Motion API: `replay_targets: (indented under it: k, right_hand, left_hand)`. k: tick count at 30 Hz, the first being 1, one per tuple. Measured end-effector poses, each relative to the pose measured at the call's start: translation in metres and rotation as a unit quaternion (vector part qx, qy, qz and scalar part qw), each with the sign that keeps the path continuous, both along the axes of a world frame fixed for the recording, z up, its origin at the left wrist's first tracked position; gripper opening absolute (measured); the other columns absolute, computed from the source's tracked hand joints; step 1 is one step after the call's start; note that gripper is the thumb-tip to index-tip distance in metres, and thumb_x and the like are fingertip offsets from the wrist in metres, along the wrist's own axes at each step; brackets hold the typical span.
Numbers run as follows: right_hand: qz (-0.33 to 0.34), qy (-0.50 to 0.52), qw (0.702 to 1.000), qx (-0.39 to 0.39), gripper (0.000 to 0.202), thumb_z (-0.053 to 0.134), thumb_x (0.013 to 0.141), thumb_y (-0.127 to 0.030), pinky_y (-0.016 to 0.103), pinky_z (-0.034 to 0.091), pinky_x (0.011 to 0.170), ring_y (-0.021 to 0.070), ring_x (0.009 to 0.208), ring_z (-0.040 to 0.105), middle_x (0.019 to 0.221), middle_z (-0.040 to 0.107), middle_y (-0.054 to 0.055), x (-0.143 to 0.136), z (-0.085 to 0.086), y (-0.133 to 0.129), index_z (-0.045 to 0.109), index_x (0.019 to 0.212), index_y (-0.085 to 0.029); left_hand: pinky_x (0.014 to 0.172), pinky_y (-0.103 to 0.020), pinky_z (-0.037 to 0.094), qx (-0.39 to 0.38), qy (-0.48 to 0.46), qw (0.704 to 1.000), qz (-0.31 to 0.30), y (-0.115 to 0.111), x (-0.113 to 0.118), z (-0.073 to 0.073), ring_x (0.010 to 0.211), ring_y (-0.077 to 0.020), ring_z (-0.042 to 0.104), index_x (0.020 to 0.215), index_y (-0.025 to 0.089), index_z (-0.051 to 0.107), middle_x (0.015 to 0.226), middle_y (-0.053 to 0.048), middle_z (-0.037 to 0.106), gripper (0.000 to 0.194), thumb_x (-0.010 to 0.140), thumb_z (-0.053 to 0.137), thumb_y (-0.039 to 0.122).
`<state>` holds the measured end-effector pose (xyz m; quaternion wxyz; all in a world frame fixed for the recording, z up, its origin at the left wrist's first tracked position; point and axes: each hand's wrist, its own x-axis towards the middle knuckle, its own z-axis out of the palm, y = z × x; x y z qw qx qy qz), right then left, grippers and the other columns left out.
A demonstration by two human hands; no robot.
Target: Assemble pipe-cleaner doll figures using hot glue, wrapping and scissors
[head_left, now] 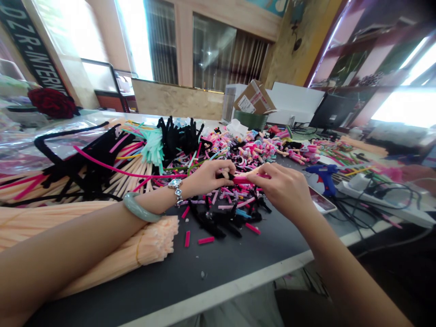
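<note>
My left hand, with a silver watch-like bracelet and a pale green bangle on its arm, is closed on the left end of a small pipe-cleaner piece. That piece shows pink and peach fuzzy stems, with black at its left end. The fingers of my right hand pinch its other end, so both hands hold it just above the table. Its finer shape is partly hidden by my fingers. Below lie black pipe cleaners and short cut pink bits.
Peach pipe-cleaner bundles lie under my left forearm. Small pink figures are heaped behind my hands. To the right are a blue glue gun, a phone and a white power strip with cables. A cardboard box stands behind.
</note>
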<state>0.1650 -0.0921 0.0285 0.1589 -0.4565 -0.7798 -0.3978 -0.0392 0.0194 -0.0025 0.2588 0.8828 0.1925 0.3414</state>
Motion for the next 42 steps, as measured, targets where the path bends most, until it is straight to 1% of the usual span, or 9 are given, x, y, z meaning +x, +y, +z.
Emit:
replay_targets:
  k: [5,14,18,24,30,32,37,42]
  right_hand:
    - [0.002,-0.004,1.000,-0.002,0.025,0.052,0.091,-0.015,0.026,0.028,0.058,0.0117,0.067,0.048,0.078,0.063,0.002,0.000,0.000,0.000,0.073,0.095,-0.028]
    - [0.003,-0.012,1.000,-0.015,0.024,0.056,0.088,-0.013,0.026,0.031,0.061,0.0125,0.070,0.051,0.081,0.065,0.002,-0.001,0.001,-0.001,0.072,0.098,-0.028]
    - [0.005,-0.019,1.000,-0.021,0.024,0.055,0.088,-0.013,0.027,0.032,0.064,0.0136,0.074,0.053,0.085,0.066,0.002,0.000,0.001,-0.001,0.071,0.100,-0.027]
    - [0.003,-0.020,0.998,-0.051,0.025,0.054,0.089,-0.012,0.028,0.033,0.071,0.0139,0.082,0.055,0.093,0.067,0.002,0.000,0.002,-0.001,0.069,0.104,-0.026]
    - [-0.009,-0.017,0.999,-0.035,0.017,0.054,0.091,-0.020,0.032,0.031,0.074,0.0167,0.084,0.055,0.090,0.067,0.004,-0.004,0.002,0.000,0.068,0.099,-0.023]
    - [0.001,-0.013,1.000,-0.021,0.015,0.054,0.091,-0.021,0.033,0.032,0.076,0.0175,0.087,0.056,0.089,0.068,0.004,-0.005,0.001,0.001,0.068,0.095,-0.022]
    - [0.052,-0.013,0.999,0.010,0.012,0.055,0.091,-0.022,0.032,0.034,0.080,0.0168,0.087,0.056,0.088,0.069,0.003,-0.003,-0.005,0.006,0.067,0.090,-0.020]
    - [0.066,-0.013,0.998,0.010,0.013,0.053,0.092,-0.021,0.032,0.036,0.083,0.0164,0.088,0.057,0.090,0.069,0.002,-0.003,-0.009,0.009,0.065,0.090,-0.019]
  left_hand:
    - [0.058,-0.020,0.041,-0.007,-0.009,1.000,-0.004,-0.001,0.000,0.001,0.061,-0.0083,0.047,0.090,0.016,0.059,0.064,0.004,0.049,0.017,0.077,0.065,0.025]
    - [0.059,-0.020,0.040,-0.003,-0.012,1.000,0.001,-0.001,0.000,0.001,0.060,-0.0085,0.045,0.090,0.017,0.059,0.062,0.006,0.045,0.017,0.077,0.065,0.026]
    - [0.058,-0.020,0.040,0.002,-0.008,1.000,0.006,-0.001,-0.001,0.001,0.060,-0.0085,0.045,0.090,0.017,0.059,0.062,0.005,0.046,0.017,0.077,0.066,0.027]
    - [0.061,-0.021,0.041,0.024,-0.006,1.000,0.012,-0.001,-0.001,0.002,0.061,-0.0087,0.047,0.089,0.017,0.060,0.065,0.004,0.051,0.016,0.077,0.066,0.026]
    - [0.061,-0.021,0.041,0.031,-0.004,0.999,0.009,-0.002,0.000,0.003,0.062,-0.0084,0.047,0.089,0.017,0.060,0.067,0.004,0.052,0.016,0.077,0.066,0.026]
    - [0.062,-0.020,0.041,0.028,-0.002,1.000,0.007,-0.003,0.000,0.003,0.063,-0.0085,0.048,0.090,0.017,0.060,0.069,0.004,0.053,0.016,0.077,0.066,0.025]
    - [0.063,-0.021,0.042,0.022,-0.002,1.000,0.009,-0.005,0.000,0.004,0.064,-0.0086,0.049,0.090,0.017,0.060,0.071,0.003,0.054,0.017,0.076,0.066,0.023]
    - [0.064,-0.020,0.043,0.014,-0.004,1.000,0.004,-0.005,0.000,0.004,0.065,-0.0085,0.049,0.090,0.017,0.059,0.072,0.003,0.055,0.017,0.076,0.067,0.023]
